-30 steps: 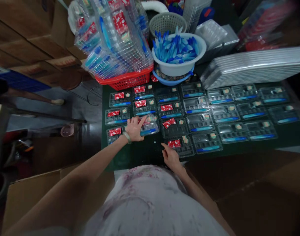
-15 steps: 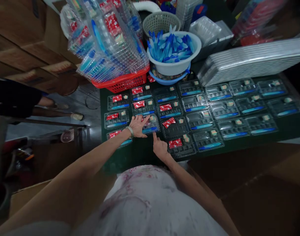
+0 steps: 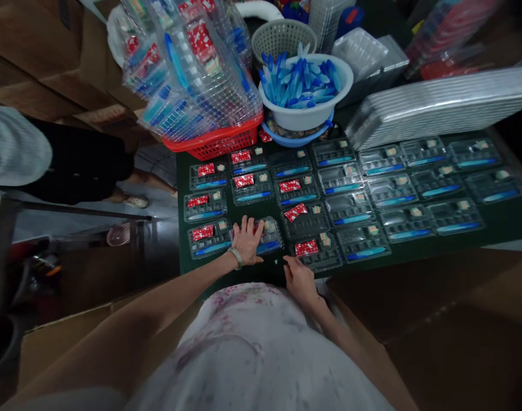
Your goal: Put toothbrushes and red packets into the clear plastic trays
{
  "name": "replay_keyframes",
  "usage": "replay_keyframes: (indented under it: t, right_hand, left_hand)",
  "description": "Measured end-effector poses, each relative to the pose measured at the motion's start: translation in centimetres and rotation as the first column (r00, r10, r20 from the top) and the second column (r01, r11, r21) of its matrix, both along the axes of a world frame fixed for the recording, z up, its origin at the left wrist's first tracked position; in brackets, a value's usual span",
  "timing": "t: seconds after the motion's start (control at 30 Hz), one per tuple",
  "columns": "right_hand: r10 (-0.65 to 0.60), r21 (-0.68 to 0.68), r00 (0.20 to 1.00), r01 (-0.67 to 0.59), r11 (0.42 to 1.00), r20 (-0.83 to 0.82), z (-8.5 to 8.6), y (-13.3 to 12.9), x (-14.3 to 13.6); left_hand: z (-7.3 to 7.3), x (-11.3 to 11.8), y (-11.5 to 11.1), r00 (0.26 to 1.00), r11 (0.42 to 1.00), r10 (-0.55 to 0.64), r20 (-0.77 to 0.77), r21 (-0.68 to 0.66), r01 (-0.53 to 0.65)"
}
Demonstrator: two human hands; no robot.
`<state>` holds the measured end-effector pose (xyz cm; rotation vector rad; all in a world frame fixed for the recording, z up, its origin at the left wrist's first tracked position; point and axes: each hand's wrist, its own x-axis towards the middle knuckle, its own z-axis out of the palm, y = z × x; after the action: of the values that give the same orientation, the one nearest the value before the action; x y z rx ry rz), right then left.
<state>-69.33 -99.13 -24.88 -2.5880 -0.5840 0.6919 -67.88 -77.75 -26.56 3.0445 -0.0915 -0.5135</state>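
Note:
My left hand lies with spread fingers on a clear plastic blister tray near the front of the table. In that tray a blue pen shows at the right; a red packet is partly hidden beneath my fingers. My right hand is by the table's front edge, its fingers curled in; whatever they may hold is hidden. Just left of its fingertips, a tiny pale piece rests on the dark green tabletop. Beside my right hand is another tray with a red packet and a small pale, multicoloured block.
Rows of similar trays cover the table. Behind them stand a red basket heaped with filled trays, a pale bowl of blue pens, and long stacked clear trays. At left, a person in dark shorts stands near cardboard boxes.
My left hand has slid the tray nearer to me. My right hand has moved back and right, its pointing finger now curled. At left, more of the other person has come into view.

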Motion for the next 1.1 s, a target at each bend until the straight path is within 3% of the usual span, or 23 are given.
replay_keyframes:
  t: [0.17, 0.37, 0.47, 0.57, 0.63, 0.8, 0.9, 1.1]
  right_hand:
    - [-0.162, 0.044, 0.986, 0.160, 0.986, 0.040, 0.3, 1.4, 1.1]
    - [-0.159, -0.028, 0.986, 0.160, 0.987, 0.043, -0.3, 3.7, 2.3]
    - [-0.158, 0.014, 0.987, 0.158, 0.987, 0.026, -0.3, 3.5, 2.3]
    - [-0.206, 0.122, 0.978, 0.201, 0.972, 0.027, 0.0, 1.4, 1.5]
    - [-0.306, 0.132, 0.950, 0.297, 0.946, 0.053, 0.0, -1.2, 0.6]
    - [-0.569, -0.070, 0.807, 0.583, 0.809, 0.157, -1.4, -7.8, -0.4]
    - [-0.575, -0.176, 0.785, 0.614, 0.769, 0.231, -2.4, -9.3, 0.5]
    - [-0.512, -0.259, 0.819, 0.570, 0.780, 0.259, -3.2, -9.2, 1.3]
  left_hand:
    - [-0.3, 0.1, -2.0, 0.999, 0.999, -0.041, 0.018, -0.031, 0.041]
    - [-0.3, -0.1, -3.0, 0.996, 0.995, -0.086, 0.027, -0.053, 0.088]
    - [-0.4, 0.4, -2.8, 0.996, 0.996, -0.086, -0.006, -0.023, 0.085]
    - [-0.5, 0.8, -2.2, 0.995, 0.996, -0.089, -0.034, -0.002, 0.089]
    - [-0.6, 0.8, -1.7, 0.996, 0.997, -0.081, -0.026, 0.000, 0.081]
    - [-0.2, 0.4, -0.8, 1.000, 0.998, 0.023, 0.005, -0.051, -0.023]
    - [0.5, 0.2, -0.8, 0.995, 0.990, 0.101, 0.008, -0.102, -0.100]
    - [1.7, -1.2, -1.7, 0.986, 0.974, 0.166, 0.013, -0.155, -0.162]
